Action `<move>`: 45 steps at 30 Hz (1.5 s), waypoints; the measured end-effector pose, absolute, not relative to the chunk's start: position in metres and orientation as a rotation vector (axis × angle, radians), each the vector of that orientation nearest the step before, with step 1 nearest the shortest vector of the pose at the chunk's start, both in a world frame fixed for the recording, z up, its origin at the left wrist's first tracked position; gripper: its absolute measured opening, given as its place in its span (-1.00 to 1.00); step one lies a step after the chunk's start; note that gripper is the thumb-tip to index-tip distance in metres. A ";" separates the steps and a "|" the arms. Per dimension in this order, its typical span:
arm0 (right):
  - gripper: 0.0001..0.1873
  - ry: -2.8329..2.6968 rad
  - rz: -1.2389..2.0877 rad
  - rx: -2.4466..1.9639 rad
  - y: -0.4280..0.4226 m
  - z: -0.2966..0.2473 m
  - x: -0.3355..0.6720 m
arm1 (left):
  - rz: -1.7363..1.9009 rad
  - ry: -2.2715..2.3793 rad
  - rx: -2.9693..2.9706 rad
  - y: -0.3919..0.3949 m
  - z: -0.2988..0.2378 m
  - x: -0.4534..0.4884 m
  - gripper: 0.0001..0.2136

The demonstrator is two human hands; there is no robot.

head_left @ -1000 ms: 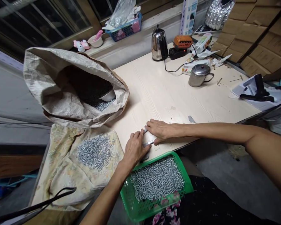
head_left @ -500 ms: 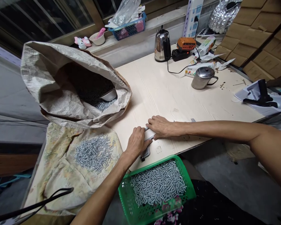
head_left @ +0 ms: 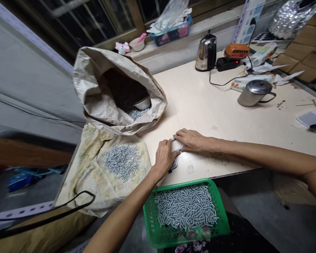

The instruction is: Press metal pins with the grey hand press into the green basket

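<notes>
Both hands grip a flat, pale rectangular piece with grey edges (head_left: 177, 145), low over the table. My left hand (head_left: 164, 154) is closed on its near left end, thumb along the near edge. On the far right end, my right hand (head_left: 191, 140) is closed with its fingers over the edge. A dark grey-edged object (head_left: 174, 164) partly shows beneath my left hand; its kind is unclear. Close to my body, a green plastic basket (head_left: 149, 221) holds many small silver screws (head_left: 186, 207). Left of my hands, another screw pile (head_left: 122, 161) lies on a stained cloth (head_left: 89, 182).
A large open woven sack (head_left: 94, 102) with screws and a metal scoop (head_left: 143, 103) stands behind the cloth. Farther back are a kettle (head_left: 204, 54), an orange battery on a charger (head_left: 237, 51), and a lidded metal mug (head_left: 252, 95). The table's front edge runs beneath my right forearm.
The camera has turned left, so the scene sits farther right in the picture. Both hands keep their hold on the flat piece with little visible movement.
</notes>
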State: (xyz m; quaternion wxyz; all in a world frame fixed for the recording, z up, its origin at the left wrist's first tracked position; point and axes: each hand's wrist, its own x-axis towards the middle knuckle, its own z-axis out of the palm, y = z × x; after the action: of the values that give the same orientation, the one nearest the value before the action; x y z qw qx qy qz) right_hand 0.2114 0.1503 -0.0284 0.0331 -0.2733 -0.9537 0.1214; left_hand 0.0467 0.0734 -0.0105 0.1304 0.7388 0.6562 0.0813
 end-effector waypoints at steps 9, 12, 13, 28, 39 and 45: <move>-0.75 -2.734 0.315 -0.732 0.127 -0.026 0.211 | 0.453 2.268 1.846 0.010 0.013 -0.010 -0.73; -0.80 -2.773 0.343 -0.728 0.114 -0.031 0.203 | 0.249 2.305 1.739 0.004 0.010 -0.006 -0.69; -0.82 -2.783 0.346 -0.737 0.110 -0.035 0.200 | 0.210 2.319 1.692 0.005 0.008 -0.002 -0.69; -0.82 -2.663 0.479 -0.606 0.103 -0.059 0.201 | 0.290 1.820 0.830 0.040 0.003 -0.008 -0.68; -0.84 -2.603 0.614 -0.688 0.113 -0.054 0.207 | 0.158 1.998 1.529 -0.017 0.037 -0.021 -0.83; -0.83 -2.598 0.628 -0.722 0.114 -0.057 0.203 | 0.080 2.501 1.694 0.031 0.019 -0.056 -0.72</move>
State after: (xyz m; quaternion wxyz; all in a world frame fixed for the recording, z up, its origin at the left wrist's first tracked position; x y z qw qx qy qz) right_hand 0.2031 0.1144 -0.0566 0.1853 -0.2563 -0.9221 0.2229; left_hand -0.0563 0.0307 0.0187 0.0597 0.5597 0.8261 0.0263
